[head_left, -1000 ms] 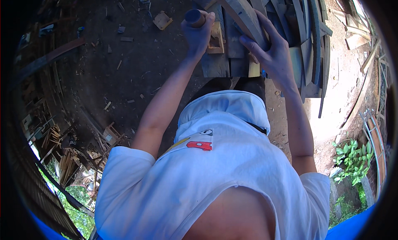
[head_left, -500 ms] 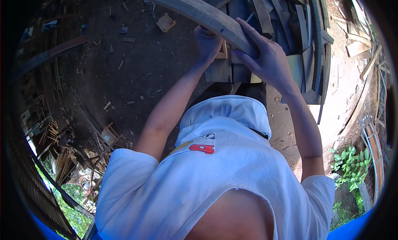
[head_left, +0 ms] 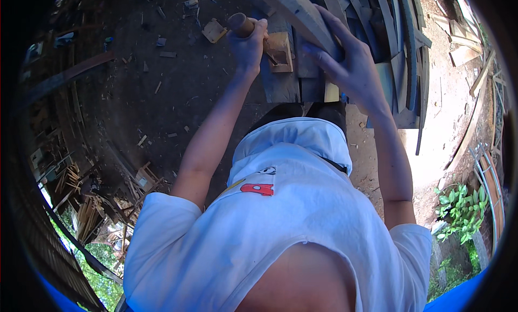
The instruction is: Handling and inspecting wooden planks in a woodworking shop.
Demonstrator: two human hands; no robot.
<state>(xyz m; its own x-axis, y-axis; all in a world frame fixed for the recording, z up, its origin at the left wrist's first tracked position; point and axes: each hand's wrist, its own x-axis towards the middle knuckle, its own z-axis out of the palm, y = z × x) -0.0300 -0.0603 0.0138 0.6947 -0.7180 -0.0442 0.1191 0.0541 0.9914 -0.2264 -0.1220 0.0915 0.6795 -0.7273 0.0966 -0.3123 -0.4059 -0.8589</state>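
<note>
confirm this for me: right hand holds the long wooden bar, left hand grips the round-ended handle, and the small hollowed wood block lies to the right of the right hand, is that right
Not quite: the head view shows the small hollowed wood block between the left hand and the right hand. The right hand does hold the long wooden bar, and the left grips the round-ended handle.

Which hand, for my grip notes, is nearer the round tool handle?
Left hand: it wraps around the handle; the right hand is to its right, gripping a wooden bar.

Left grip (head_left: 249,49), round handle (head_left: 240,24); right grip (head_left: 354,68), timber (head_left: 303,14)
</note>
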